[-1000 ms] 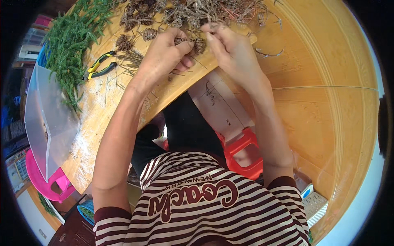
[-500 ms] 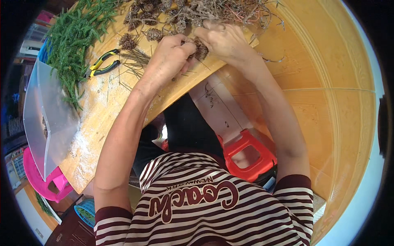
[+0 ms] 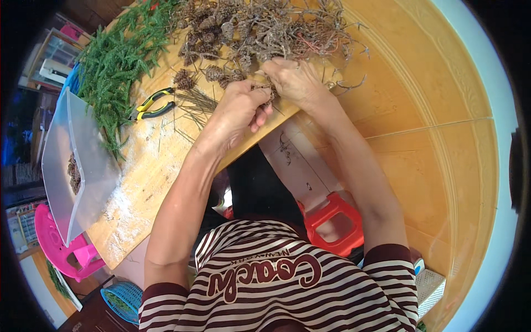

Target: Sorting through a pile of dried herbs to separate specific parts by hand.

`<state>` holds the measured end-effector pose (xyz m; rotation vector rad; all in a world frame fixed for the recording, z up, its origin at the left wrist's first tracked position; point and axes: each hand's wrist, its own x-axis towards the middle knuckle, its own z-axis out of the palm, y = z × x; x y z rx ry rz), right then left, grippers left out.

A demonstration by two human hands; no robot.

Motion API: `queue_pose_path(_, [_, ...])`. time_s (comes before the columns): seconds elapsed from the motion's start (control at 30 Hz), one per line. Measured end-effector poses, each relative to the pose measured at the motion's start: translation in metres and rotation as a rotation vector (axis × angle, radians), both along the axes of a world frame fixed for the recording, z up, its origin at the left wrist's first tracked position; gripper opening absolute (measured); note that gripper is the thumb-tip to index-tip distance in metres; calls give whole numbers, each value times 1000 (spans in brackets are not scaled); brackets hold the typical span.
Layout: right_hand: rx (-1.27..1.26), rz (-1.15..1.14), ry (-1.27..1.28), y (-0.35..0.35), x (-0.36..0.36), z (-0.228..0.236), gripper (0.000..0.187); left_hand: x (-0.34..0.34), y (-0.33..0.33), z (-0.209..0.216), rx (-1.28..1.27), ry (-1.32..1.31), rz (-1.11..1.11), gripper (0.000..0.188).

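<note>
At the front edge of the wooden table, a brown pine cone [image 3: 270,96] shows between my two hands. My left hand [image 3: 241,106] is closed round it, fingers curled underneath. Beside it, my right hand [image 3: 296,82] has its fingers bent and pinched together at the cone's far side; what they grip is hidden. Right behind my hands lies a heap of pine cones [image 3: 208,39] with a tangle of dry brown twigs [image 3: 293,33]. Thin straight wire-like stems [image 3: 196,105] are spread left of my left hand, next to pliers [image 3: 154,104] with yellow-and-black handles, lying spread.
Green conifer sprigs [image 3: 113,72] cover the table's left side. A translucent plastic bin [image 3: 91,171] with pine cones inside stands at the left edge, by a pink chair [image 3: 61,243]. White powder [image 3: 124,207] dusts the wooden table [image 3: 149,191]. A red stool [image 3: 334,221] is below.
The view has shifted, so the table and heap sit lower in the picture. My hands stay together at the cone; my left hand's lower fingers now show more.
</note>
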<state>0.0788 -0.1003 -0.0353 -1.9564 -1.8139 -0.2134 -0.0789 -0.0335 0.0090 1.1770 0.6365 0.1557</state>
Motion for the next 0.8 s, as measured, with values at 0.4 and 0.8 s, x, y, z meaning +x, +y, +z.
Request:
queue_pose_path(0.4, [-4,-15,38,2,-9,0,11,-7,-2,2,40,38,-12,12])
queue_pose_path(0.8, [-92,20,94,-2,-4,12,15,-10,4,-16,7,16,49,13])
